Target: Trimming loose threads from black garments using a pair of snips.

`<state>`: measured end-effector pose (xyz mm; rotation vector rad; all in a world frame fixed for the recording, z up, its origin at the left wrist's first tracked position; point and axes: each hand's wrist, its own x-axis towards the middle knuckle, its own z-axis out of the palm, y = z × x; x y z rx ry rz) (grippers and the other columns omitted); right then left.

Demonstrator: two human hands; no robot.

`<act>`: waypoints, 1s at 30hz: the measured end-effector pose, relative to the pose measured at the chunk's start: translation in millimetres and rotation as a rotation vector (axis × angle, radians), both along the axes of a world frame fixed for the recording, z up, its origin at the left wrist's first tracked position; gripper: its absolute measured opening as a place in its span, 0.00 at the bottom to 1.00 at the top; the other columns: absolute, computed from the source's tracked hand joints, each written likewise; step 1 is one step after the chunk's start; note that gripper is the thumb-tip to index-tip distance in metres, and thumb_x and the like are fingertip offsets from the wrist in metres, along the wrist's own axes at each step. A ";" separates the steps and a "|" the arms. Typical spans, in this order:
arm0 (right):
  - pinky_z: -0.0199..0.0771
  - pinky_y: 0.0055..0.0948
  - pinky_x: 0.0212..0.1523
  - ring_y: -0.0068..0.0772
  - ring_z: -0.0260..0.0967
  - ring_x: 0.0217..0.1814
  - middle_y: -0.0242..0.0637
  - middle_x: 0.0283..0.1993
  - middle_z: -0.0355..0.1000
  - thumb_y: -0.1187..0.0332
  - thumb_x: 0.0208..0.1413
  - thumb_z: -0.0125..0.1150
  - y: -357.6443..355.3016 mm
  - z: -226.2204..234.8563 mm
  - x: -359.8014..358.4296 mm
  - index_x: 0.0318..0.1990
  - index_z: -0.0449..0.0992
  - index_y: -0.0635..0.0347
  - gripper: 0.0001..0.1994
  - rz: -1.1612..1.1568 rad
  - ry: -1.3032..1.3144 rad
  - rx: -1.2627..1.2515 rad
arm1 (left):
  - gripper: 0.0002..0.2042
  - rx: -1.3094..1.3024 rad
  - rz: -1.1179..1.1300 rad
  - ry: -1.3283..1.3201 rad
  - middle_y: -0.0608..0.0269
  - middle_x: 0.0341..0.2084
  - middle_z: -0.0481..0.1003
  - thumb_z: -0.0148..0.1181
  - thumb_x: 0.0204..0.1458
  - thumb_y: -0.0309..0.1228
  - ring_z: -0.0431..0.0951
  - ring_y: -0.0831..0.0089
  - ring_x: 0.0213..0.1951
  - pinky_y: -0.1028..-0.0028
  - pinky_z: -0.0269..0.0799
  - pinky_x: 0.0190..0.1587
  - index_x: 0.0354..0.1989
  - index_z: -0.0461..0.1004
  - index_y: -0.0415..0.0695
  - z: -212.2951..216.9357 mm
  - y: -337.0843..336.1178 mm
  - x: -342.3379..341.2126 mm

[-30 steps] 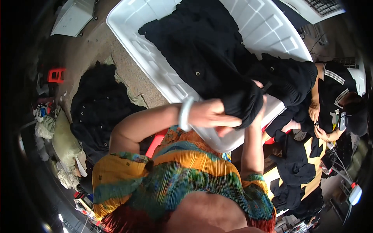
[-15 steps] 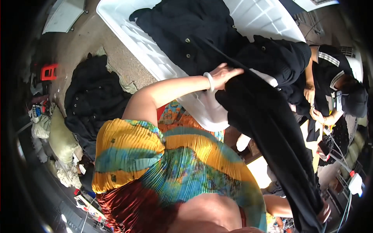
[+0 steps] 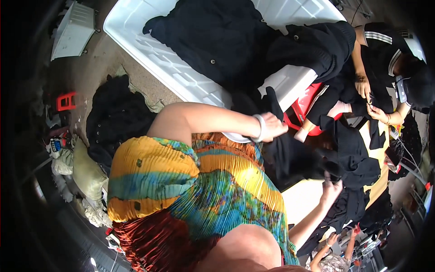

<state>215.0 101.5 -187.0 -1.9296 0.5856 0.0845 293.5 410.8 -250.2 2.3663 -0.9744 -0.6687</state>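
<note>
A black garment (image 3: 290, 158) hangs in folds between my two hands, partly smeared by motion. My left hand (image 3: 273, 128), with a white bangle at the wrist, is closed on its upper edge beside the rim of the white bin (image 3: 158, 68). Lower and to the right, my right hand (image 3: 331, 188) pinches the garment's other end above a pale tabletop (image 3: 303, 199). Inside the bin lies a heap of black clothing (image 3: 208, 41) with metal eyelets. More black knitwear (image 3: 355, 154) is piled on the table just past my right hand.
On the right a co-worker in black (image 3: 385, 50) handles something small, near a red stool (image 3: 301, 106). Another person's hands (image 3: 342, 242) show at the lower right. Left are a black clothing pile (image 3: 115, 115), a pale sack (image 3: 88, 170) and a red stool (image 3: 66, 101) on the floor.
The garment was stretched long toward the lower right; now it is gathered between my hands. My right hand has come up and inward, my left hand down toward me.
</note>
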 end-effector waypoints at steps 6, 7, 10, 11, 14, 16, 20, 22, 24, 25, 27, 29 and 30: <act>0.63 0.20 0.41 0.28 0.66 0.39 0.39 0.34 0.68 0.83 0.44 0.48 63.7 -23.3 45.6 0.39 0.68 0.66 0.12 0.443 0.051 -0.550 | 0.30 -0.252 -0.099 0.380 0.50 0.36 0.67 0.62 0.30 0.36 0.68 0.57 0.41 0.65 0.61 0.45 0.45 0.59 0.39 -16.8 46.8 7.6; 0.64 0.20 0.38 0.26 0.66 0.37 0.38 0.35 0.69 0.80 0.45 0.49 80.8 -25.7 55.3 0.40 0.68 0.65 0.12 0.416 -0.017 -0.484 | 0.32 -0.319 -0.105 0.493 0.49 0.38 0.67 0.63 0.30 0.37 0.67 0.58 0.42 0.67 0.61 0.47 0.47 0.60 0.40 -22.2 53.3 11.2; 0.63 0.20 0.36 0.23 0.64 0.35 0.38 0.37 0.69 0.76 0.49 0.49 167.0 -30.0 83.6 0.41 0.68 0.65 0.10 0.364 -0.091 -0.362 | 0.10 -0.698 0.294 0.645 0.62 0.23 0.73 0.57 0.40 0.29 0.73 0.80 0.26 0.80 0.69 0.31 0.32 0.70 0.38 -35.7 95.0 45.1; 0.63 0.22 0.36 0.26 0.64 0.35 0.39 0.37 0.68 0.76 0.48 0.51 171.0 -60.2 81.7 0.39 0.67 0.66 0.10 0.360 -0.156 -0.219 | 0.08 -0.754 0.589 0.889 0.62 0.20 0.73 0.56 0.42 0.29 0.73 0.80 0.25 0.79 0.69 0.31 0.29 0.71 0.38 -61.7 110.3 60.5; 0.64 0.30 0.40 0.44 0.64 0.37 0.45 0.35 0.67 0.79 0.46 0.52 231.1 -71.4 94.0 0.38 0.67 0.66 0.10 0.549 -0.181 -0.478 | 0.09 -0.134 1.100 0.252 0.57 0.24 0.73 0.56 0.38 0.32 0.73 0.63 0.30 0.72 0.68 0.34 0.27 0.71 0.41 -155.2 191.5 107.5; 0.56 0.18 0.23 0.22 0.55 0.23 0.37 0.36 0.67 0.79 0.47 0.50 236.2 -88.7 91.9 0.40 0.67 0.64 0.10 0.506 -0.189 -0.576 | 0.17 0.158 1.256 0.137 0.46 0.40 0.65 0.54 0.38 0.30 0.67 0.54 0.42 0.64 0.65 0.44 0.40 0.65 0.40 -223.4 250.7 130.1; 0.56 0.17 0.25 0.23 0.60 0.29 0.37 0.39 0.67 0.78 0.48 0.49 248.4 -106.5 87.5 0.42 0.66 0.65 0.12 0.451 -0.191 -0.687 | 0.21 0.563 1.552 0.076 0.49 0.43 0.59 0.52 0.42 0.29 0.66 0.56 0.43 0.66 0.66 0.43 0.46 0.54 0.42 -297.2 353.9 174.8; 0.58 0.16 0.28 0.22 0.62 0.31 0.37 0.38 0.68 0.79 0.49 0.47 248.2 -112.5 88.2 0.42 0.67 0.65 0.11 0.415 -0.196 -0.709 | 0.21 0.547 1.498 0.060 0.52 0.45 0.57 0.48 0.44 0.27 0.61 0.57 0.47 0.66 0.64 0.46 0.49 0.53 0.45 -309.6 383.2 194.7; 0.56 0.15 0.27 0.19 0.57 0.26 0.36 0.36 0.68 0.78 0.50 0.47 248.3 -112.7 89.3 0.41 0.67 0.64 0.10 0.399 -0.135 -0.769 | 0.26 0.595 1.324 0.082 0.54 0.52 0.51 0.47 0.44 0.26 0.52 0.57 0.55 0.64 0.60 0.50 0.55 0.49 0.51 -325.1 399.2 212.0; 0.56 0.15 0.27 0.18 0.57 0.26 0.35 0.36 0.68 0.78 0.50 0.46 246.7 -115.7 88.0 0.41 0.67 0.64 0.10 0.372 -0.125 -0.754 | 0.27 0.655 1.249 0.089 0.54 0.53 0.50 0.47 0.45 0.26 0.49 0.57 0.56 0.62 0.56 0.52 0.55 0.48 0.54 -335.8 404.3 216.3; 0.55 0.15 0.25 0.17 0.55 0.24 0.34 0.35 0.68 0.77 0.51 0.46 247.7 -116.5 90.9 0.41 0.67 0.64 0.09 0.387 -0.150 -0.774 | 0.23 0.755 1.096 0.169 0.55 0.55 0.48 0.46 0.46 0.28 0.44 0.56 0.58 0.57 0.48 0.55 0.54 0.53 0.59 -341.8 405.6 217.3; 0.56 0.15 0.26 0.18 0.57 0.26 0.35 0.35 0.68 0.77 0.51 0.46 249.7 -117.5 91.6 0.41 0.66 0.64 0.09 0.392 -0.098 -0.814 | 0.19 0.848 0.905 0.207 0.57 0.54 0.51 0.47 0.47 0.31 0.46 0.57 0.58 0.59 0.49 0.54 0.50 0.59 0.58 -341.7 412.1 224.3; 0.65 0.28 0.38 0.40 0.66 0.39 0.45 0.38 0.67 0.82 0.48 0.47 252.8 -113.8 91.7 0.41 0.66 0.67 0.11 0.352 -0.015 -0.754 | 0.15 0.803 0.838 0.109 0.58 0.50 0.59 0.48 0.47 0.34 0.51 0.57 0.56 0.61 0.51 0.51 0.46 0.63 0.55 -336.5 408.6 221.1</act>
